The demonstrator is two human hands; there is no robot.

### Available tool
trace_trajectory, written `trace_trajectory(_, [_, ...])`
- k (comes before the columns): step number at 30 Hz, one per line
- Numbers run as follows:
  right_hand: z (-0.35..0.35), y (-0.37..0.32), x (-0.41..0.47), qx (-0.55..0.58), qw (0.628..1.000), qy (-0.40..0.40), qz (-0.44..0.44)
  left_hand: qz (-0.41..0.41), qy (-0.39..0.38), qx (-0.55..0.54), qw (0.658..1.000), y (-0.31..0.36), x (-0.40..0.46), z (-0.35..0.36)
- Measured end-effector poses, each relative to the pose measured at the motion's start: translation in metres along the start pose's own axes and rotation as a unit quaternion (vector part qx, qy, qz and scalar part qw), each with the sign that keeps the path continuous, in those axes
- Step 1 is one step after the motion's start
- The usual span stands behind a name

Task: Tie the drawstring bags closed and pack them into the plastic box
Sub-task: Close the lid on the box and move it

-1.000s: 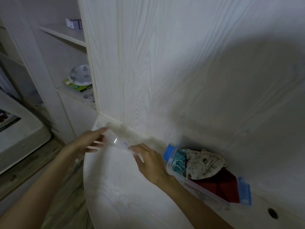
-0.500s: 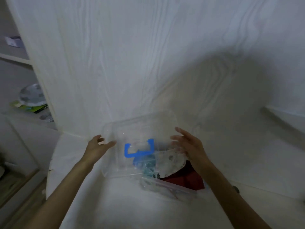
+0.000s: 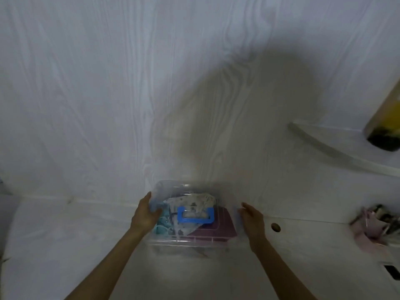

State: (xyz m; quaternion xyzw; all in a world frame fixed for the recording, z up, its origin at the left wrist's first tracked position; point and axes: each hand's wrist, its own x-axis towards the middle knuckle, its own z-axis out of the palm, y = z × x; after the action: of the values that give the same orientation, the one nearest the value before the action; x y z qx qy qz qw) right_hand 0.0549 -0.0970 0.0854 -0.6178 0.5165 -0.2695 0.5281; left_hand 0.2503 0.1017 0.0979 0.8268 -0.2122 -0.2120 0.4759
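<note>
Two bare forearms reach in from the bottom edge across the white wood-grain counter (image 3: 65, 245). Between them, toward the back of the counter near the wall, sits the clear plastic box (image 3: 190, 241), with its transparent lid (image 3: 220, 195) lying over the top. A blue handle (image 3: 195, 215) lies flat on the middle of the lid.

The left hand (image 3: 146, 215) is at the box's left end, fingers curled onto the edge of the lid and thumb toward the front, holding it there. The right hand (image 3: 252, 220) is at the right end, fingers fairly straight and laid along the side of the box; the picture is too blurred to say whether it truly touches.

Through the clear plastic the drawstring bags show packed together: a teal bag (image 3: 164, 224) at the left, a pale patterned bag (image 3: 194, 200) in the middle under the handle, and a dark red bag (image 3: 225, 226) at the right.

To the right of the box a small round hole (image 3: 275, 227) is set in the counter, and farther right lies a blurred pinkish heap (image 3: 372, 226). Behind the box rises the white wood-grain wall (image 3: 108, 83), carrying a large shadow. At upper right a curved white shelf (image 3: 337, 152) juts out with a yellowish object (image 3: 387, 124) on it.
</note>
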Motion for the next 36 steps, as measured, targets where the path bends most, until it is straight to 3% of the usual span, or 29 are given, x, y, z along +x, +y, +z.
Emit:
trace_trajectory(4, [0.001,0.013,0.005,-0.098,0.995,0.007,-0.026,-0.006,0.02,0.04,0.999,-0.012,0.01,0.003])
trace_trajectory(9, [0.0,0.016,-0.003,-0.198,0.979,0.011,-0.054,-0.013,0.12,0.052,0.991,-0.015,0.008,0.007])
trace_trajectory(16, [0.0,0.026,0.012,-0.19,0.981,-0.013,-0.044,-0.021,0.172,0.101,0.98,-0.017,0.007,0.011])
trace_trajectory(19, [0.001,0.033,0.018,-0.186,0.981,0.018,-0.047,-0.056,0.155,0.044,0.985,-0.017,0.009,0.012])
trace_trajectory(20, [0.001,0.03,0.017,-0.167,0.985,0.021,-0.032,-0.102,0.139,0.008,0.985,-0.022,0.013,0.011])
trace_trajectory(23, [-0.001,0.022,0.015,-0.037,0.984,-0.031,0.174,-0.281,0.044,-0.145,0.948,-0.024,0.012,0.001])
trace_trajectory(24, [-0.002,0.019,0.015,-0.012,0.972,-0.064,0.227,-0.303,0.0,-0.185,0.935,-0.02,0.008,-0.002])
trace_trajectory(26, [-0.007,0.015,0.016,-0.01,0.964,-0.097,0.246,-0.29,-0.026,-0.207,0.934,-0.014,0.006,-0.005])
trace_trajectory(28, [-0.006,0.016,0.023,-0.033,0.971,-0.085,0.22,-0.267,0.017,-0.15,0.952,-0.017,0.017,-0.005])
trace_trajectory(31, [-0.001,0.01,0.023,-0.187,0.976,-0.046,0.104,-0.194,0.054,0.071,0.977,-0.005,0.016,0.0])
trace_trajectory(33, [0.006,0.01,0.018,-0.276,0.959,-0.019,0.055,-0.16,0.067,0.19,0.966,-0.003,0.009,0.009])
trace_trajectory(36, [0.014,0.01,0.004,-0.359,0.933,0.025,0.013,-0.13,0.063,0.285,0.947,-0.001,0.003,0.02])
